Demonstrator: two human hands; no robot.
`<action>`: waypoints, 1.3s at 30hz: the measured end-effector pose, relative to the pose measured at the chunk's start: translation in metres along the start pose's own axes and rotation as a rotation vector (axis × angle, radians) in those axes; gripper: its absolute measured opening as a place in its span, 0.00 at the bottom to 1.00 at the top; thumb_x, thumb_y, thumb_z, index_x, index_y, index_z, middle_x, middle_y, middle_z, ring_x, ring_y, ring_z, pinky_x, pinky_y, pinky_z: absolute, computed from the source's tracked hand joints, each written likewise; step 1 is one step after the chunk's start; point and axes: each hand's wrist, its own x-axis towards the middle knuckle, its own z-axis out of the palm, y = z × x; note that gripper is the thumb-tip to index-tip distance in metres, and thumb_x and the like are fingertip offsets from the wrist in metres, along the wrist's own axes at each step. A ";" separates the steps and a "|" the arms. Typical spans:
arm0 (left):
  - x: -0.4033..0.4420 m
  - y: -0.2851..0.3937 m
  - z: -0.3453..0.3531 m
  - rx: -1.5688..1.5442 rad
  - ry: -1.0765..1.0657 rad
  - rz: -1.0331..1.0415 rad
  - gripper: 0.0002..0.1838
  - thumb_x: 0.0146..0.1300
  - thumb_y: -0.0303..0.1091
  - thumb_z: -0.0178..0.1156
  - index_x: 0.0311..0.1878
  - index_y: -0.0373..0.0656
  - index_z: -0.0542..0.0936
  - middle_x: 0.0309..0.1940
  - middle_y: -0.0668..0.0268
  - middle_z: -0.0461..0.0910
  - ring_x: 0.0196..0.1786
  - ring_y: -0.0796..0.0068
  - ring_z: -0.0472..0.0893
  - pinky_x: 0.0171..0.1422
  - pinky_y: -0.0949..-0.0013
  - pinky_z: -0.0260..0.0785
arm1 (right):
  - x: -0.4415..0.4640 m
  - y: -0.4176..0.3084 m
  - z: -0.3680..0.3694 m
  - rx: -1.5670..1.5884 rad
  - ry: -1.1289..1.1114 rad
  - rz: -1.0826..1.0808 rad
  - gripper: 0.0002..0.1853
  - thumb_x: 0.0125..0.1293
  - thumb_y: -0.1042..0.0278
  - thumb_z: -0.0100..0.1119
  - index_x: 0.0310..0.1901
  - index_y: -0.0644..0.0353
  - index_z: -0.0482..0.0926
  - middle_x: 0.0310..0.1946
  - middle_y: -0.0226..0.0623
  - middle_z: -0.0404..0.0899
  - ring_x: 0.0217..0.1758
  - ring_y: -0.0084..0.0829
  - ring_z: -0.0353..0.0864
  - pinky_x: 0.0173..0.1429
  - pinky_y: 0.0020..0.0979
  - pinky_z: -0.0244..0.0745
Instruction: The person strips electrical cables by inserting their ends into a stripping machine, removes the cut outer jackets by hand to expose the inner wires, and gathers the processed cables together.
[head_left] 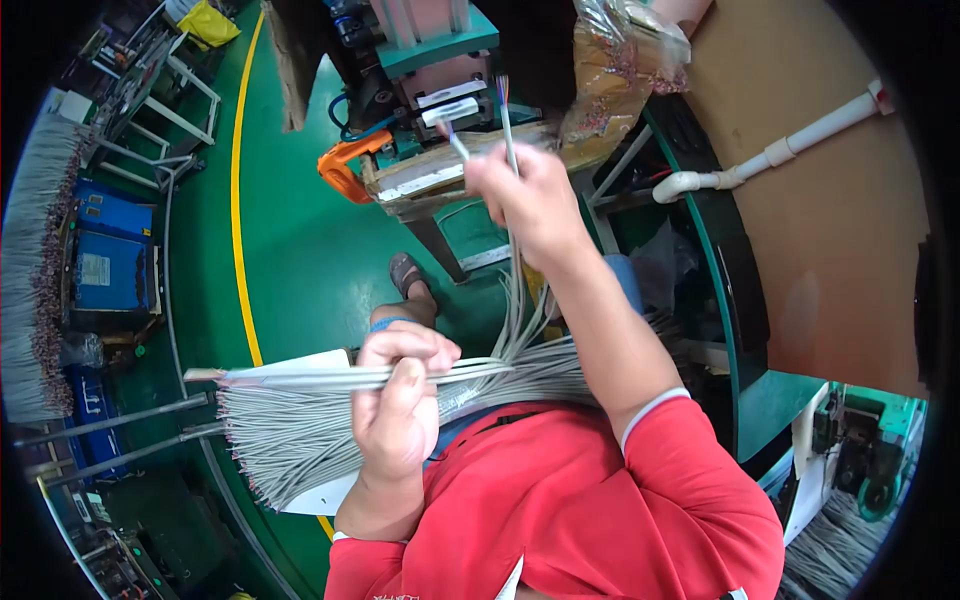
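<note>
While our left hand (398,395) is closed round a slim bundle of pale grey cables (300,378), our right hand (525,190) is raised ahead with a grey cable (507,128).

Left hand: fingers curled fully about the bundle, thumb pressed on top. Bundle lies level above the lap; its cut ends point left, past the hand.

Right hand: fingers bent shut on the cable, which stands nearly upright, its coloured inner wires bared at the tip. A second wire end (456,143), blurred, juts from the same grip; we cannot tell how many strands are held.

On the lap: a large sheaf of grey cables (290,430), fanned at its left end over a white sheet (325,497), running beneath the left hand to the right.

Ahead: a machine with a teal plate (440,52); an orange part (343,168) at the stand's left corner; a clear plastic bag (612,85) of scraps beside it.

Right: a brown-topped desk (820,270), crossed by a white pipe (785,152).

Left: blue boxes (112,265) and hanging grey cables (38,260); a yellow line (240,190) on the green floor (295,260).

Below the machine: one sandalled foot (405,275).
</note>
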 end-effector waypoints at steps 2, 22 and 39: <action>-0.001 -0.010 -0.005 0.215 0.076 -0.039 0.07 0.70 0.28 0.54 0.47 0.35 0.73 0.39 0.63 0.73 0.37 0.75 0.76 0.48 0.72 0.69 | -0.020 -0.004 0.005 -0.029 -0.041 -0.041 0.12 0.67 0.64 0.64 0.29 0.62 0.78 0.22 0.25 0.74 0.22 0.14 0.67 0.27 0.20 0.61; 0.004 -0.021 -0.003 0.007 0.278 -0.154 0.08 0.71 0.31 0.59 0.46 0.38 0.74 0.30 0.69 0.76 0.31 0.79 0.78 0.40 0.74 0.74 | -0.075 -0.030 0.012 -0.237 -0.314 -0.314 0.06 0.62 0.71 0.66 0.33 0.66 0.81 0.20 0.30 0.73 0.21 0.18 0.68 0.26 0.25 0.63; 0.007 -0.006 -0.023 -0.019 0.232 -0.037 0.08 0.70 0.30 0.59 0.48 0.37 0.76 0.24 0.73 0.69 0.22 0.86 0.64 0.26 0.78 0.58 | -0.085 -0.016 0.026 -0.461 -0.336 -0.418 0.10 0.60 0.69 0.69 0.29 0.64 0.77 0.17 0.36 0.71 0.20 0.27 0.72 0.26 0.30 0.65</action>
